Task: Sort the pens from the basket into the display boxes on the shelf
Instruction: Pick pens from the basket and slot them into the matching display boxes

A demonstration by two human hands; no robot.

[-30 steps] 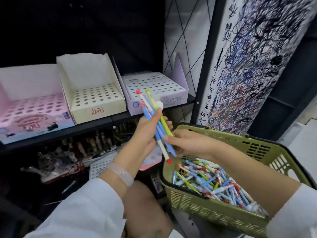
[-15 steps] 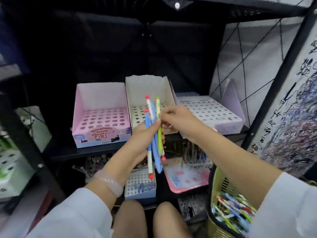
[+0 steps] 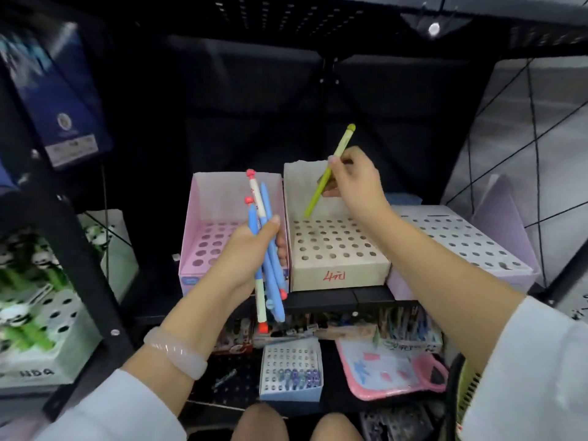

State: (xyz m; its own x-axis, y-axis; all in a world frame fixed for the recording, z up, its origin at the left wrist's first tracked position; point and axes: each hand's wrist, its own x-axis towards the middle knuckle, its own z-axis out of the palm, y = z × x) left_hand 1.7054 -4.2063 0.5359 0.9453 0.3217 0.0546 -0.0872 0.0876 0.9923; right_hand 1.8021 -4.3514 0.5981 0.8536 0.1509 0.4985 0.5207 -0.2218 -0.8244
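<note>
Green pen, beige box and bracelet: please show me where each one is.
green pen point(image 3: 321, 185), head view, middle of its barrel.
beige box point(image 3: 340, 276), head view, front wall near the red writing.
bracelet point(image 3: 178, 353), head view, band on the left wrist.

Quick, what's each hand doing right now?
Left hand: closed around a bundle of blue and white pens.
Right hand: pinching one green pen above the cream display box.

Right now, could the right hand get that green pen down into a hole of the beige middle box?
Probably yes. The right hand holds the green pen tilted, its lower tip just above the back rows of the beige box, whose holes look empty. The left hand and its blue pens sit off to the side.
</note>
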